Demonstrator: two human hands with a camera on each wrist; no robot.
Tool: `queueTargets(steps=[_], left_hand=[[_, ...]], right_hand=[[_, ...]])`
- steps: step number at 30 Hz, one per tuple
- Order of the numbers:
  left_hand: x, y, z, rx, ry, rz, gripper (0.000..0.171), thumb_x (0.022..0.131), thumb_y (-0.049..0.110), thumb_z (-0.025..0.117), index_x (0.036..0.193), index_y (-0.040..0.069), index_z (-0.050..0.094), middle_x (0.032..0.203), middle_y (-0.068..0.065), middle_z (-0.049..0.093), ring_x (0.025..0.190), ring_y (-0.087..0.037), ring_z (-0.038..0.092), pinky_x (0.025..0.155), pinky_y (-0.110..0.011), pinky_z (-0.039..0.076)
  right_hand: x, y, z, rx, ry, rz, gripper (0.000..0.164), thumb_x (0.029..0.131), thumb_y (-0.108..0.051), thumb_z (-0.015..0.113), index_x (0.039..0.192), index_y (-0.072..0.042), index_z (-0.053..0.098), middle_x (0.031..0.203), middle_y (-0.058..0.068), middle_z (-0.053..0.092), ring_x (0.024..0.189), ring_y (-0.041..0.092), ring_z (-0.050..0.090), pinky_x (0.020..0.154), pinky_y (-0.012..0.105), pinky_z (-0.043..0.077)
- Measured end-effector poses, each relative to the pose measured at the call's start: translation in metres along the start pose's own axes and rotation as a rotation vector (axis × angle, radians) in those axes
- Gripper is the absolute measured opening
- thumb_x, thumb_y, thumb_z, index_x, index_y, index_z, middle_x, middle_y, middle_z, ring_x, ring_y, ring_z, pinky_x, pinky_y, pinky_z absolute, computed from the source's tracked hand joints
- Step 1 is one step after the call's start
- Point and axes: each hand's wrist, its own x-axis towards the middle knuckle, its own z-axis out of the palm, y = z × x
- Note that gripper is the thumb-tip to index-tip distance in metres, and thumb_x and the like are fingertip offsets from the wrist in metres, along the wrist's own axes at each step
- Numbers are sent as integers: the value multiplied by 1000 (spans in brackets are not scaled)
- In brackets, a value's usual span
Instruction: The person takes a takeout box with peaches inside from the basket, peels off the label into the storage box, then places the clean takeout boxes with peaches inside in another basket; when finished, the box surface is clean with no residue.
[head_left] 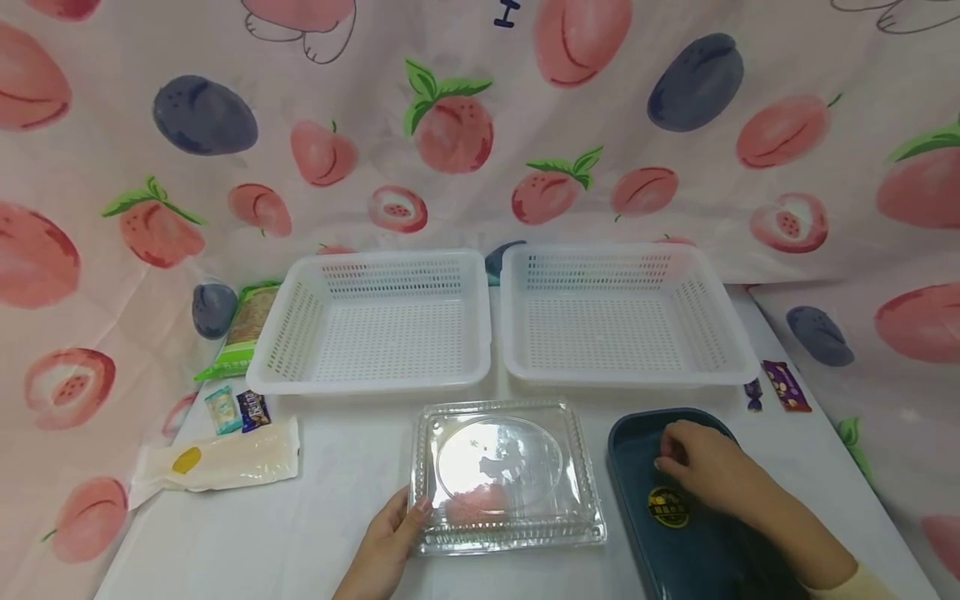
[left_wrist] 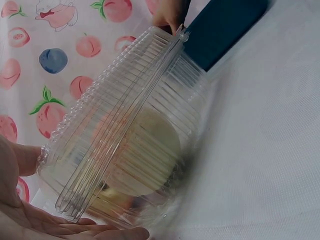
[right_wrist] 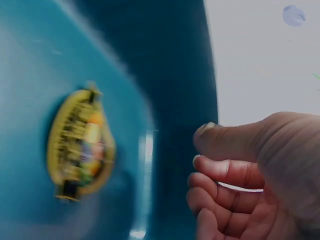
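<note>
Fruit-printed cloth [head_left: 330, 225] hangs behind the white-covered bench [head_left: 262, 542], where a left basket [head_left: 375, 387] and a right basket [head_left: 630, 379] stand side by side; from the head view I see a clear box [head_left: 502, 467] in front of them, near the middle, with the person's left grip [head_left: 386, 542] pinching its left edge; just right of it lies a dark blue tray [head_left: 641, 467], and over that the right grip [head_left: 705, 467] hangs with fingers loosely curled, nothing visible in it, near a yellow-and-black piece [head_left: 667, 507]; to my eye the left has the steadying job and the right the fine work, so the box should be held level and free of the tray's rim.

Through the left wrist view, thumb and fingers straddle the seam between lid and base, whose rims lie close together; a pale round item [left_wrist: 150, 155] and a smaller yellowish one [left_wrist: 110, 200] show through the wall; such thin plastic will probably flex, so a gentle pinch backed by the fingers would serve better than a hard squeeze.

Right wrist view is blurred, so I cannot say whether the piece is a sticker or something wrapped; thumb and fingertips sit near one another, nothing seen between; were it loose, I'd judge a low, straight approach best, fingertips parted about its edge and the tray left unnudged.
</note>
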Motion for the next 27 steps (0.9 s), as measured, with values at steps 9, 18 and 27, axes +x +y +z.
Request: queueTargets(steps=[9,18,27], left_hand=[[-5,6,1,27,-2,11,88,111,51,43,154,-23,20,154,-39,43,137,-50,54,104,-58,55],[-6,10,3,12,12,3,86,111,48,43,154,-23,18,155,-38,41,139,-52,51,105,-58,54],[-6,10,2,1,5,3,88,111,50,44,155,-22,18,158,-37,38,140,-53,49,105,-60,53]], right_hand=[[7,-8,-34,94,106,-2,11,99,-19,73,96,-10,67,74,-4,56,65,9,48,54,24,41],[18,-5,-60,130,430,92,29,103,-22,67,119,2,69,92,15,71,82,29,63,62,24,46],[32,24,-69,301,626,336,42,107,-27,56,132,4,66,122,30,69,85,8,61,57,11,43]])
